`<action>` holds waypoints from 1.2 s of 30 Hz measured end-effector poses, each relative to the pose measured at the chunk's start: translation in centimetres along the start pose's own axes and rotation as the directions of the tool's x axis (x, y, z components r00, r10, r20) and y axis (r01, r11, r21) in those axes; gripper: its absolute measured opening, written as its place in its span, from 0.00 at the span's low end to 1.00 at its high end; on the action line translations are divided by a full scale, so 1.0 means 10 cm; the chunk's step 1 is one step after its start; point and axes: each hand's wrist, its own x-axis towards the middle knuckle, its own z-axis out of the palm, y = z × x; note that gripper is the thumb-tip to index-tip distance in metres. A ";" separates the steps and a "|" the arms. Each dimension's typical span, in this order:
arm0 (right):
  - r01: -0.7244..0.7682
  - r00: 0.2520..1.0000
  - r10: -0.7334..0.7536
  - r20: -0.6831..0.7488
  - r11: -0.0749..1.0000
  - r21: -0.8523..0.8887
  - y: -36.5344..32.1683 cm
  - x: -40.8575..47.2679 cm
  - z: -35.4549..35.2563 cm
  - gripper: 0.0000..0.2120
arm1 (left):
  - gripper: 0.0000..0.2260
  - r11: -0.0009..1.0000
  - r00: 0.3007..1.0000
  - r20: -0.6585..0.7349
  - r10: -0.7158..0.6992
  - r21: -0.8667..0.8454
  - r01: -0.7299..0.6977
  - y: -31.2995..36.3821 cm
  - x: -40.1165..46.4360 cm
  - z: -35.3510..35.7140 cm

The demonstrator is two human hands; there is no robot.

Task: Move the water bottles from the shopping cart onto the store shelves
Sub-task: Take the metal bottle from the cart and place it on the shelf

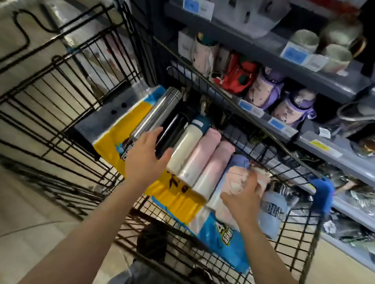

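Both forearms outstretched, left hand (146, 156) open with fingers spread, right hand (243, 195) palm-down, fingers loosely curled.

Shopping cart (80, 105) of black-coated wire. Steel bottle (156, 113), bright polished metal; black bottle (173, 130), glossy. Cream bottle (185, 150) and two pink bottles (203, 162), smooth satin finish (soft sheen along each side). Beneath them, a yellow-and-blue pack (175, 197) in shiny plastic film. Shelves (325, 147), matt grey.
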 end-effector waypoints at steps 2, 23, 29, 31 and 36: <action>-0.063 0.998 0.062 -0.024 0.996 -0.060 -0.10 0.11 0.09 0.51 | 0.26 0.998 0.998 0.020 -0.061 0.024 0.060 -0.22 0.53 0.04; -0.419 0.900 0.410 -0.147 0.907 -0.034 -0.31 0.32 0.29 0.55 | 0.42 0.982 0.922 0.351 -0.164 0.147 0.119 -0.68 1.65 0.47; -0.369 0.916 0.362 -0.172 0.929 -0.014 -0.24 0.10 0.31 0.51 | 0.36 0.991 0.940 0.338 -0.057 -0.092 0.093 -0.62 1.27 0.25; -0.303 0.937 0.308 -0.167 0.951 0.054 -0.24 -0.04 0.30 0.51 | 0.35 0.978 0.939 0.344 -0.012 -0.193 0.083 -0.51 1.06 0.13; -0.102 0.970 0.168 -0.176 0.937 0.334 -0.29 -0.39 0.03 0.52 | 0.33 0.939 0.924 0.366 0.113 -0.344 0.022 -0.06 0.55 -0.12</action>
